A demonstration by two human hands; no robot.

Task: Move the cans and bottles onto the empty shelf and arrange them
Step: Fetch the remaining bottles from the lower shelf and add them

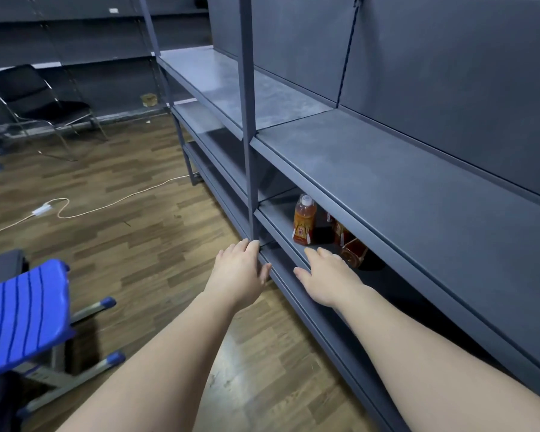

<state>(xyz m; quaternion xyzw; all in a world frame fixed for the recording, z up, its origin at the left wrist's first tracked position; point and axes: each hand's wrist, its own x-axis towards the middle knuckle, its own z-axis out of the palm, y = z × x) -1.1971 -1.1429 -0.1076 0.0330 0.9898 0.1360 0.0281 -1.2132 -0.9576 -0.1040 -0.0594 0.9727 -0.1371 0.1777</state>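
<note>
- A person faces a grey metal shelving unit (387,188) from above, both bare arms stretched toward its lower levels.
- The left hand (239,271) has loosely straightened fingers. Its fingertips touch the foot of an upright post (248,120), and its thumb lies against the front lip of a low shelf. It holds nothing.
- The right hand (328,277) is flat, palm down, with fingers extended over the front lip of the lower shelf (278,213). It also holds nothing.
- Just beyond the right hand's fingers, an amber bottle (354,256) lies on its side on that lower shelf, close to the fingers. It is not clear whether they touch.
- Farther back and to the left stands an upright bottle (304,224) of orange drink with a white cap, apart from both hands.
- A third bottle (340,232) stands behind the lying one, mostly hidden by the shelf above.
- That wide upper shelf (402,169) is bare grey metal.
- To the left, the wood floor (144,244) carries a pale cable (106,204), a blue chair (22,316) nearby and a black chair (35,98) farther off.
</note>
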